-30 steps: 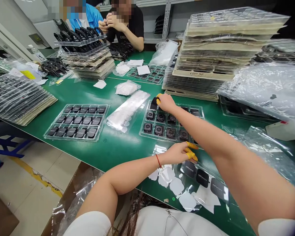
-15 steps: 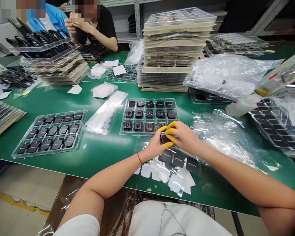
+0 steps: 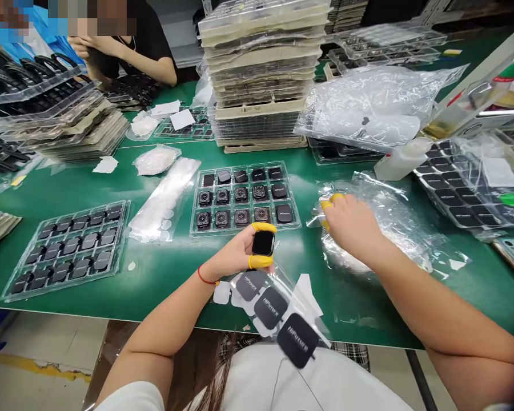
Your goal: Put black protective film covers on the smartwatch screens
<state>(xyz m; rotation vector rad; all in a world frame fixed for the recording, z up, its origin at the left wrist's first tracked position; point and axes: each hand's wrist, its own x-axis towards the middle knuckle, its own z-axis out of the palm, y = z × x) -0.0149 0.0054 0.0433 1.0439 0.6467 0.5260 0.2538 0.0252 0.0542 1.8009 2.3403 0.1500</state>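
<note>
My left hand is shut on a black square watch body, pinching it between fingers in yellow finger cots. Just beneath that hand, a clear plastic sheet carries black square pads on white backing. My right hand, also wearing yellow cots, rests on a crumpled clear plastic bag with its fingers apart. It shows no clear grip on the bag. Above and to the left of both hands is a clear tray of watch bodies, its near edge close to my left hand.
A second tray of black pieces and a bag of white discs lie on the green mat. Tall tray stacks stand behind. A co-worker sits across. A white bottle lies right.
My hands have parted. The right hand has moved right from the watch body onto the plastic bag, while the left keeps the body, now with its black face showing. The view has shifted.
</note>
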